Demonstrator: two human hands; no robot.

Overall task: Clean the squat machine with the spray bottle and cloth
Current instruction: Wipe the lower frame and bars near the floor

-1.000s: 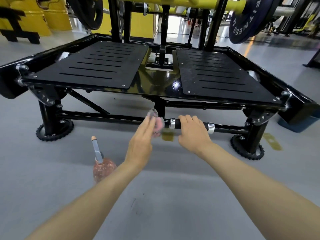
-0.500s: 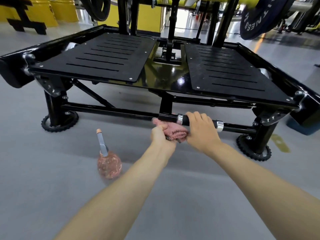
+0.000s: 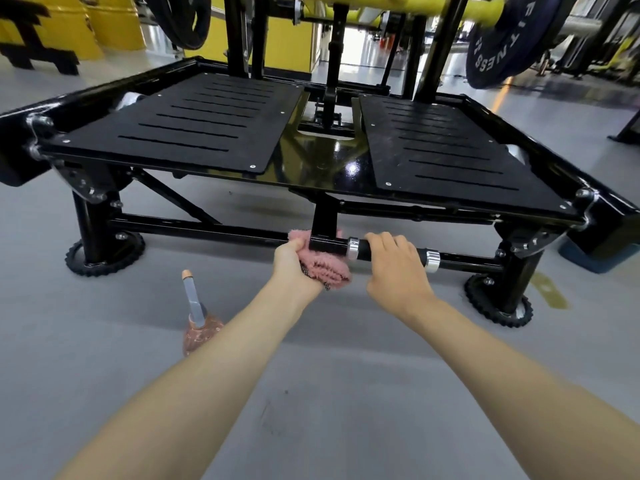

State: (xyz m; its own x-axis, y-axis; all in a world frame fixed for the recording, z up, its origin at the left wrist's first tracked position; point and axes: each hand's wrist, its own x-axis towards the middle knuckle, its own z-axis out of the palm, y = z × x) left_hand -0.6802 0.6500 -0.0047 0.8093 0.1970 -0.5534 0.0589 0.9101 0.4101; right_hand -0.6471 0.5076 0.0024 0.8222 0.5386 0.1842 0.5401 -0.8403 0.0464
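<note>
The left hand (image 3: 294, 263) now clenches its fingers on the pink cloth (image 3: 327, 268) against the squat machine's low front bar (image 3: 207, 232), the right hand (image 3: 398, 271) still gripping the handle (image 3: 360, 250): wiping has begun.

I saw a bright, evenly lit gym, daylight flaring through the far doorway (image 3: 360, 57). Glare spots sat mid-deck on the glossy squat machine (image 3: 349, 168). Wide-angle bending curved the edges; the weight plate (image 3: 502, 39) looked soft.

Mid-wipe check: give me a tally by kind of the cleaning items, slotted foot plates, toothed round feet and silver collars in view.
Pink cloth: 1
Spray bottle: 1
Slotted foot plates: 2
Toothed round feet: 2
Silver collars: 2
Total: 8
</note>
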